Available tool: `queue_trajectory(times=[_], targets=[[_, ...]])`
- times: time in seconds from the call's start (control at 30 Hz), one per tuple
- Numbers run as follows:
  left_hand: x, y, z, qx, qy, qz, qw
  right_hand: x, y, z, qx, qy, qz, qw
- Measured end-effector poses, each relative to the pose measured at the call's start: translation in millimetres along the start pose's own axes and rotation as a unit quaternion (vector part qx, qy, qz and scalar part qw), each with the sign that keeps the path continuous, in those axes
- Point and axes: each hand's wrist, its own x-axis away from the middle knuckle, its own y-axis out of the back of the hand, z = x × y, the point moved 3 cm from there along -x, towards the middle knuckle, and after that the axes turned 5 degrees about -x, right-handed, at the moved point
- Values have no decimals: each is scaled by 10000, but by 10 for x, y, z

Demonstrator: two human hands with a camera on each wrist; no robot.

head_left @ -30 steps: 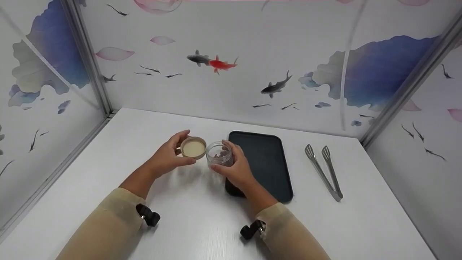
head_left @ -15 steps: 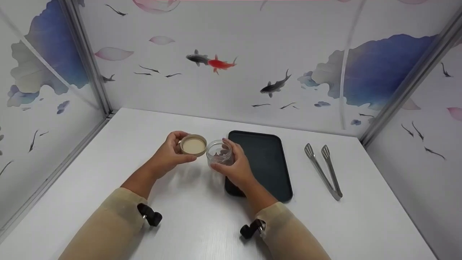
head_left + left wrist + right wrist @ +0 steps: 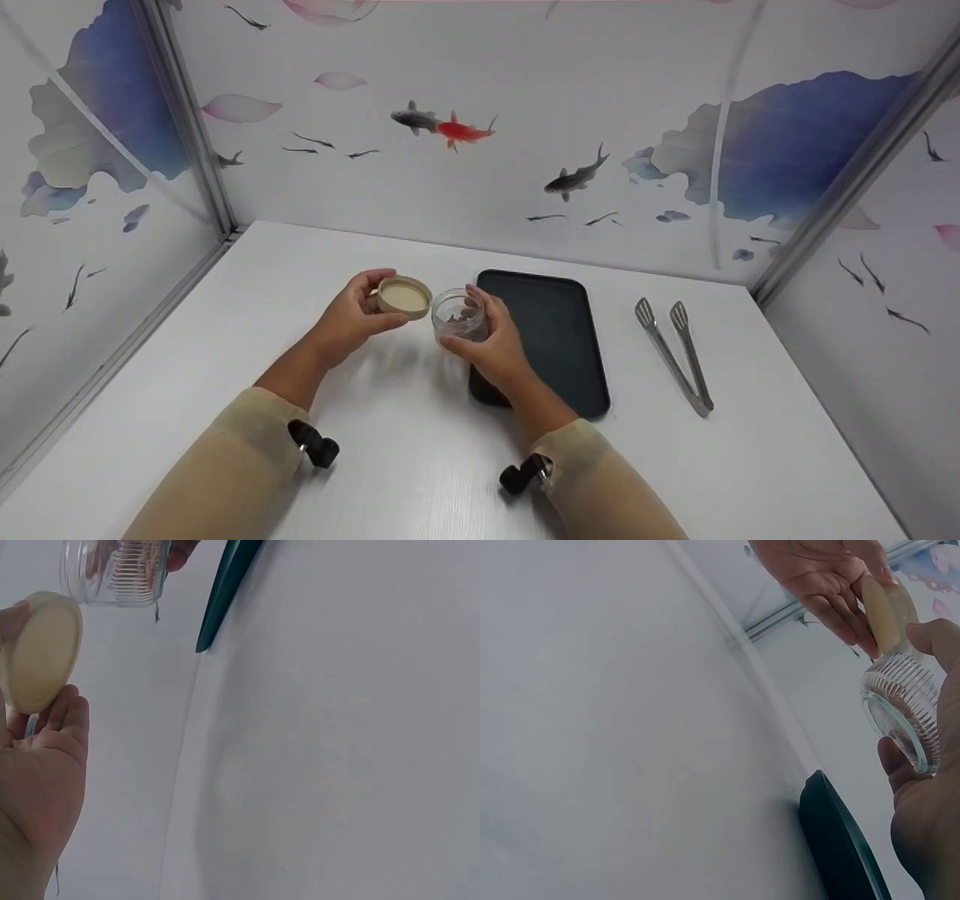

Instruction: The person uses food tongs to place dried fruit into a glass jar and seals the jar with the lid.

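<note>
In the head view my left hand (image 3: pixel 346 322) holds a round beige lid (image 3: pixel 405 298) by its edge, thumb in front and fingers behind, its hollow inner side facing up toward me. My right hand (image 3: pixel 501 343) grips a clear glass jar (image 3: pixel 456 324) round its side. The jar's mouth is uncovered, and the lid's rim is right beside it. Both are held above the table. Ribbed glass shows on the jar (image 3: pixel 900 694) in the right wrist view. Brownish shapes show through the glass. In the left wrist view the lid (image 3: pixel 43 656) stands tilted near the jar (image 3: pixel 124 571).
A dark rectangular tray (image 3: pixel 555 345) lies on the white table (image 3: pixel 405 465), partly behind my right hand and forearm. Metal tongs (image 3: pixel 691 375) with slotted ends lie spread to its right. Printed wall panels (image 3: pixel 480 202) enclose the table's back and sides.
The lid has tilted slightly and risen a little beside the jar, still in my left hand. The right hand and jar have barely moved; tray and tongs stay where they were.
</note>
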Motion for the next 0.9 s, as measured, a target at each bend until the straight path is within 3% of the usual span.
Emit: queue_trajectory(times=[0.27, 0.63, 0.9], targets=[[-8, -9, -27, 244, -152, 96, 9995, 6, -1, 19, -141, 19, -176, 9997], [-25, -39, -125, 127, -148, -9, 9998, 27, -39, 31, -456, -1, -413, 9981], [-58, -102, -229, -96, -283, 95, 9995, 32, -60, 30, -497, -110, -490, 9975]])
